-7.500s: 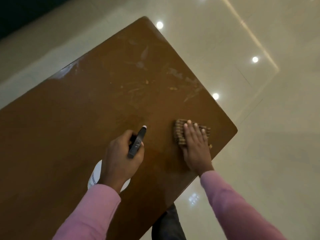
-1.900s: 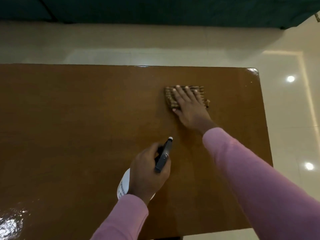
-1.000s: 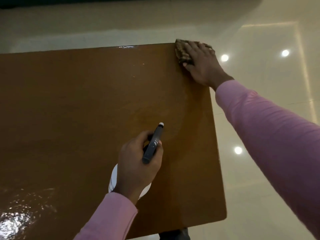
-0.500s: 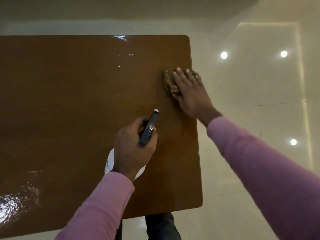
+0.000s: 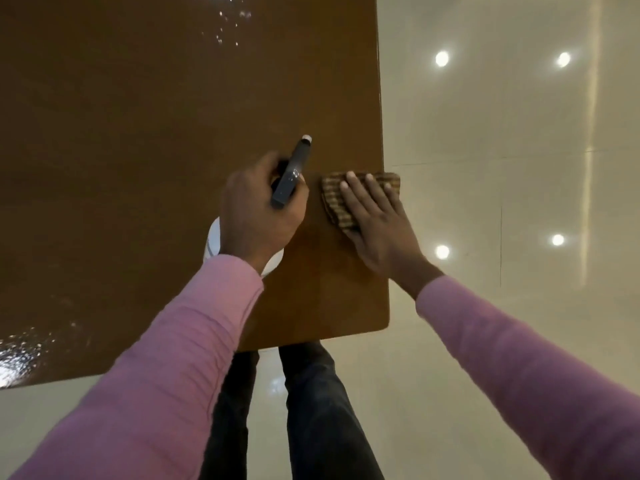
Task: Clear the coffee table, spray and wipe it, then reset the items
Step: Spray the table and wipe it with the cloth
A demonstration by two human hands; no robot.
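Observation:
The brown coffee table fills the upper left of the head view, its top glossy and wet in patches. My left hand grips a spray bottle with a dark head and a white body, held over the table near its right side. My right hand presses flat, fingers straight, on a brown striped cloth at the table's right edge. Part of the cloth hangs past that edge. Most of the bottle's body is hidden under my left hand.
Glossy cream floor tiles lie to the right and below, mirroring ceiling lights. My legs in dark trousers stand at the table's near edge. Wet shiny patches sit at the near left corner and the far middle.
My right hand has slid the cloth toward me along the table's right edge, from the far corner to beside my left hand. The view has tilted down toward my legs.

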